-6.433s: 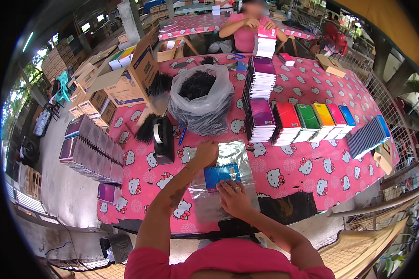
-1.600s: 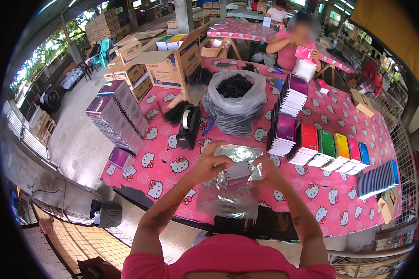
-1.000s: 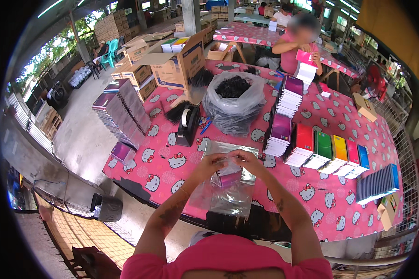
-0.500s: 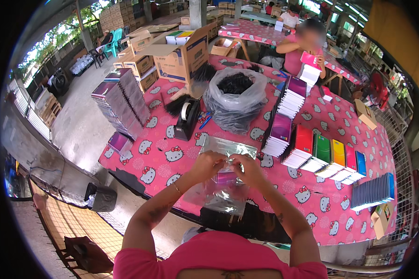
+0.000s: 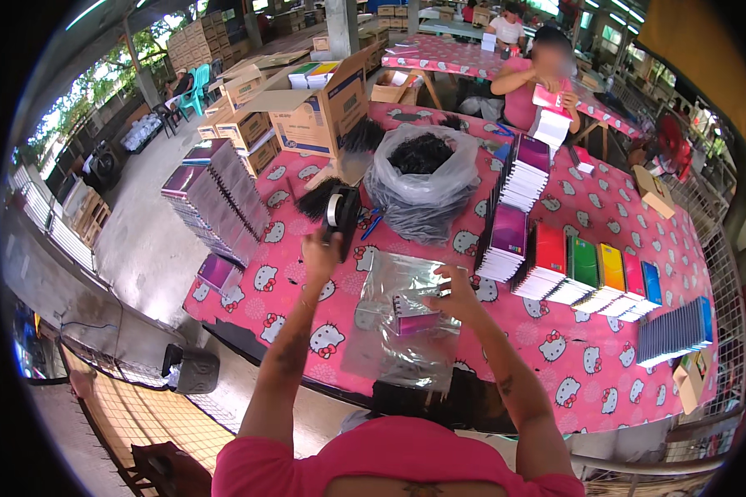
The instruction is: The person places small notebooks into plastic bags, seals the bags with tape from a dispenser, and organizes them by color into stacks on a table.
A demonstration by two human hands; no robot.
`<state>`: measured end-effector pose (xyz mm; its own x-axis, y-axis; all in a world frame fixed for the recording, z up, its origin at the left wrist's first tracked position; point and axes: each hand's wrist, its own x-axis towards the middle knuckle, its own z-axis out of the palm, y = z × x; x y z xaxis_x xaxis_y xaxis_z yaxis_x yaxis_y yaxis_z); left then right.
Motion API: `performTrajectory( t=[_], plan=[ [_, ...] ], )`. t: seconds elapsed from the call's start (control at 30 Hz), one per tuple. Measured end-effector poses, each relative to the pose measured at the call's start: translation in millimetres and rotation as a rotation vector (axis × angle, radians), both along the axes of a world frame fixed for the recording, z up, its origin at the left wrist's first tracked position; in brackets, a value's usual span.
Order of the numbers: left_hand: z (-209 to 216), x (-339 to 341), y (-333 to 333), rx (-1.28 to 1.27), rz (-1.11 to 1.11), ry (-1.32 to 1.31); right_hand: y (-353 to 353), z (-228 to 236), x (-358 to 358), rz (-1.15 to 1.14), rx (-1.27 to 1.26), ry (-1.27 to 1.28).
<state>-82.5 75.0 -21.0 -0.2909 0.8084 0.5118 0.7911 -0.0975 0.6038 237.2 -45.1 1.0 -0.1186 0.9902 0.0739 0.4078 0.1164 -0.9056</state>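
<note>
My left hand (image 5: 322, 253) is at the near end of a black tape dispenser (image 5: 347, 224) with a white-cored roll, its fingers closed against it; the fingertips are partly hidden. Over the right edge of a clear plastic bag (image 5: 381, 352) hovers or rests my right hand (image 5: 457, 294), fingers spread apart. A small purple spiral notebook (image 5: 414, 321) lies inside or under the bag, seen through the shiny film. Blue pens (image 5: 371, 225) lie right of the dispenser.
A plastic sack of black coils (image 5: 423, 186) stands beyond. Wrapped notebooks (image 5: 215, 199) are stacked at left. Purple (image 5: 506, 228), red (image 5: 549, 248) and other coloured notebooks line the right. An open carton (image 5: 319, 116) stands far left; a co-worker (image 5: 526, 91) handles notebooks across the table.
My left hand has left the bag and moved forward and left to the tape dispenser, which has shifted slightly. My right hand's fingers have spread and moved slightly right.
</note>
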Motion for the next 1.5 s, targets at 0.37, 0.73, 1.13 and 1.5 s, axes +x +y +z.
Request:
performTrajectory(
  t=[0.37,0.73,1.13,1.5],
  plan=[
    [-53,-84,-6,-0.137,-0.172,-0.76,-2,10,-17,0.106,-0.082,0.05],
    [119,110,-43,-0.35,-1.329,0.49,2,-1,0,0.038,-0.059,0.004],
    [56,110,-60,-0.505,-0.951,-0.251,-9,-4,4,-0.004,-0.149,0.317],
    [88,117,-140,-0.521,-0.653,0.001,-116,-43,-61,0.126,-0.813,1.464]
  ],
)
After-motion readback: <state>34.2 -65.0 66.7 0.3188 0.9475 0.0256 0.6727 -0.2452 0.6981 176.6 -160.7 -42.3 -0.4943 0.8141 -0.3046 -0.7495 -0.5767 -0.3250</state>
